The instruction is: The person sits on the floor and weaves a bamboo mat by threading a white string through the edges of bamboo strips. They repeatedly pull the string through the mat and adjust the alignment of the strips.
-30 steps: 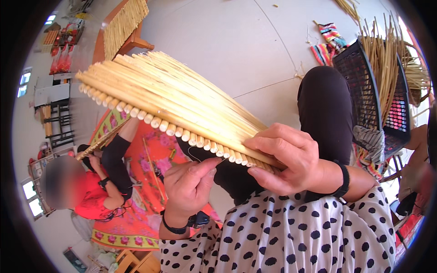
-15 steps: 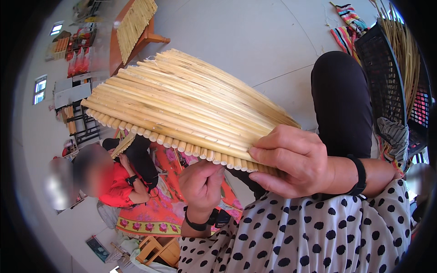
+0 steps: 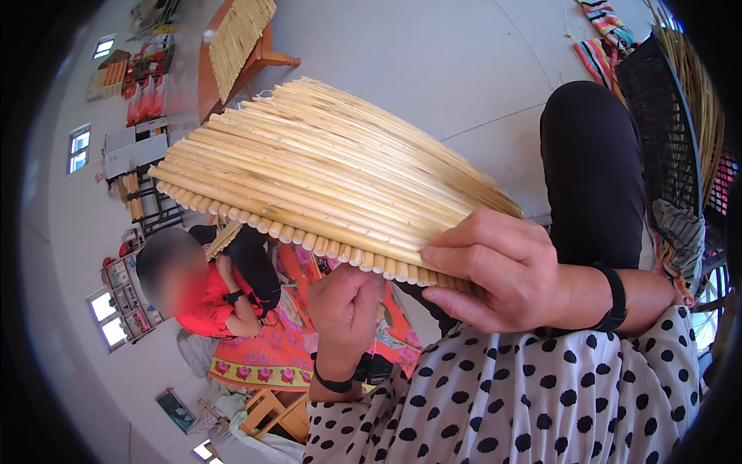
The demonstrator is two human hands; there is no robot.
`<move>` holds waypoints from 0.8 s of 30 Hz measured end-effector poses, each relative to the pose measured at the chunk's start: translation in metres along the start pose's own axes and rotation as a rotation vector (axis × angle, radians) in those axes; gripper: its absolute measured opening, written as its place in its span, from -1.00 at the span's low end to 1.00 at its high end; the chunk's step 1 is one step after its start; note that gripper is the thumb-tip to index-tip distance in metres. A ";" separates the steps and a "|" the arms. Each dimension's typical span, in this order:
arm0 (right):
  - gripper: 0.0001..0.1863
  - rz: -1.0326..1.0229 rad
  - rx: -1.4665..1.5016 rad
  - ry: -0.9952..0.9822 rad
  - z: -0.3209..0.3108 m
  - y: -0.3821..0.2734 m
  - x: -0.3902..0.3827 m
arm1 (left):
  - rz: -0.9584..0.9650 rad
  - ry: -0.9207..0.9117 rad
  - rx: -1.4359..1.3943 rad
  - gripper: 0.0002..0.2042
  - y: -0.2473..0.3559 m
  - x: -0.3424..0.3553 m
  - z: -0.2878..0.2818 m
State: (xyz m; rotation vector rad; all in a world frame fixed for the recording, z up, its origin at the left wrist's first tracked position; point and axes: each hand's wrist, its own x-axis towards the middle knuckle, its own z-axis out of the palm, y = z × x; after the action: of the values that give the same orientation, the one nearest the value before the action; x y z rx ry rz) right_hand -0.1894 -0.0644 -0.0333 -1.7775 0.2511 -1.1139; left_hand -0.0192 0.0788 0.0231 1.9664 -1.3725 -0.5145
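Observation:
A mat of straw-coloured reed stalks [image 3: 325, 170], laid side by side, slants across the middle in front of me. Along its near edge shows a second row of cut stalk ends. My right hand [image 3: 498, 271] pinches the near right edge, thumb below and fingers on top. Under the near edge, left of it, is my left hand [image 3: 345, 308], closed with thumb against curled fingers; its fingertips are partly behind the stalk ends, and what they hold, if anything, is hidden. A few short pale thread bits show on the stalks.
On the right stands a black plastic basket [image 3: 665, 116] of thin stalks, with striped cloth [image 3: 599, 58] beside it. Another reed mat [image 3: 241, 42] lies on a wooden table [image 3: 259, 66]. A person in red [image 3: 224, 298] sits at left by a flowered red cloth [image 3: 267, 359].
The whole view has shifted a little, so the surroundings appear farther right. My right hand keeps its grip on the mat, and my left stays closed beneath the edge.

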 end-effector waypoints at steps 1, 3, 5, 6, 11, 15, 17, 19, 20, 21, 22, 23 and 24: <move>-0.68 -0.008 -0.009 0.001 -0.001 -0.001 -0.001 | -0.074 -0.001 -0.011 -0.95 0.005 -0.002 0.000; -0.67 -0.021 -0.039 0.015 -0.001 -0.001 -0.003 | -0.139 0.024 -0.084 -0.96 0.007 -0.005 0.003; -0.67 -0.034 -0.068 0.044 0.001 0.001 -0.003 | -0.135 0.051 -0.103 -0.97 0.007 -0.007 0.006; -0.67 -0.033 -0.070 0.044 0.001 0.001 -0.004 | -0.099 0.065 -0.086 -0.97 0.004 -0.006 0.008; -0.69 -0.046 -0.036 0.073 0.001 0.003 -0.004 | 0.034 0.075 0.010 -0.99 -0.001 -0.002 0.010; -0.68 -0.053 -0.003 0.069 0.000 0.005 -0.004 | 0.090 0.072 0.055 -0.99 0.003 0.002 0.013; -0.68 -0.058 0.013 0.068 0.001 0.005 -0.005 | 0.080 0.088 0.089 -0.96 0.008 0.005 0.014; -0.67 -0.066 0.011 0.066 0.001 0.005 -0.005 | 0.068 0.101 0.094 -0.94 0.012 0.007 0.015; -0.67 -0.070 0.010 0.065 0.001 0.006 -0.006 | 0.105 0.079 0.105 -0.97 0.011 0.007 0.014; -0.67 -0.067 0.015 0.060 0.001 0.006 -0.006 | 0.141 0.057 0.115 -0.93 0.008 0.006 0.012; -0.66 -0.063 0.021 0.054 0.001 0.006 -0.007 | 0.177 0.035 0.126 -0.87 0.007 0.005 0.011; -0.65 -0.058 0.027 0.047 0.002 0.006 -0.008 | 0.132 0.018 0.112 -0.87 0.009 0.003 0.011; -0.65 -0.038 0.025 0.036 0.002 0.005 -0.009 | 0.087 0.001 0.099 -0.87 0.012 0.001 0.010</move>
State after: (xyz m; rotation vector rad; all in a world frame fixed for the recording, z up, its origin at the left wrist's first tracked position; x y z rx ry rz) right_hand -0.1914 -0.0606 -0.0423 -1.7481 0.2250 -1.1728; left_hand -0.0336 0.0721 0.0249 1.9739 -1.5014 -0.4123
